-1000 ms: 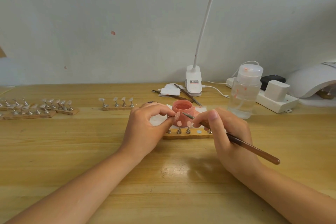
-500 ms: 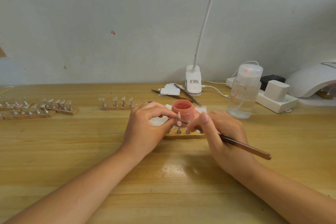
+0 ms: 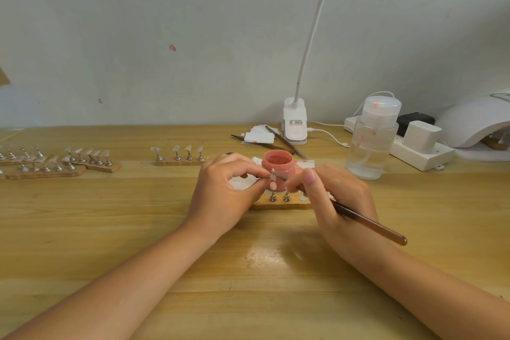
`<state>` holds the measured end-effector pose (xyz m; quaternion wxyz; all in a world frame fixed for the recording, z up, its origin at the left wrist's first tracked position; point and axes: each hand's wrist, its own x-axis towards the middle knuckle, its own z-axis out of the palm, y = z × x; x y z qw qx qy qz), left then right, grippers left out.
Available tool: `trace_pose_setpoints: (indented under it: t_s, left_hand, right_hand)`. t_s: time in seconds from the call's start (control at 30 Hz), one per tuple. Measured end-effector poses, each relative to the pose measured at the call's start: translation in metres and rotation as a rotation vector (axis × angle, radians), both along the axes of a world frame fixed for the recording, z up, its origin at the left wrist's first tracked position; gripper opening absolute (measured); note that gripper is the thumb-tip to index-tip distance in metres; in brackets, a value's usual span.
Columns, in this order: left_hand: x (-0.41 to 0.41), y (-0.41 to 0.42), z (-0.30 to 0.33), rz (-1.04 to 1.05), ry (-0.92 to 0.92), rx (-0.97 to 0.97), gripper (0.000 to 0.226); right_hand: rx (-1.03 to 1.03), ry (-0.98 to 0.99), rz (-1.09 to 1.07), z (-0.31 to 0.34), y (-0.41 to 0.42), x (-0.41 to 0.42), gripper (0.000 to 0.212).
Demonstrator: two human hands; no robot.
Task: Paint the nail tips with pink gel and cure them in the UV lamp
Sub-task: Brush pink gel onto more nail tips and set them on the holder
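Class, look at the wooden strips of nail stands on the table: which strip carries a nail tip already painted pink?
The strip between the hands, in front of the pink gel jar: a pink tip stands there. The strips farther left hold only clear tips.

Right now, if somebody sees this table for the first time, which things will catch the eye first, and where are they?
At the centre, the left hand pinches a small nail tip while the right hand holds a brown brush to it. Just behind stands an open pink gel jar. The white UV lamp sits at the far right.
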<state>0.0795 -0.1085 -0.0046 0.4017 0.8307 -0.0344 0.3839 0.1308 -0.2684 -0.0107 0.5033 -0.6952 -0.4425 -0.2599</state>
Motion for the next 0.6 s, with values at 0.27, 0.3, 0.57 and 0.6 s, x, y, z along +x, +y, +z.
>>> trace_pose_setpoints:
  t_s: [0.27,0.3,0.57,0.6]
  left_hand:
    - [-0.0002,-0.0008,0.0008,0.003,0.001,-0.003,0.019]
    - [-0.0001,-0.0011,0.0006,0.005,0.009,-0.005,0.019]
    - [-0.001,-0.0008,0.0011,0.013,0.014,0.005,0.015]
    - [-0.001,-0.001,0.0012,0.021,0.018,0.001,0.017]
  right_hand:
    - [0.006,0.033,0.002,0.001,-0.0001,-0.0006,0.042]
    - [0.002,0.051,0.008,0.0005,-0.0006,-0.0005,0.046]
    - [0.014,0.097,0.032,0.0023,-0.0004,-0.002,0.043]
    - [0.026,0.115,0.044,0.0021,-0.0011,-0.0021,0.045]
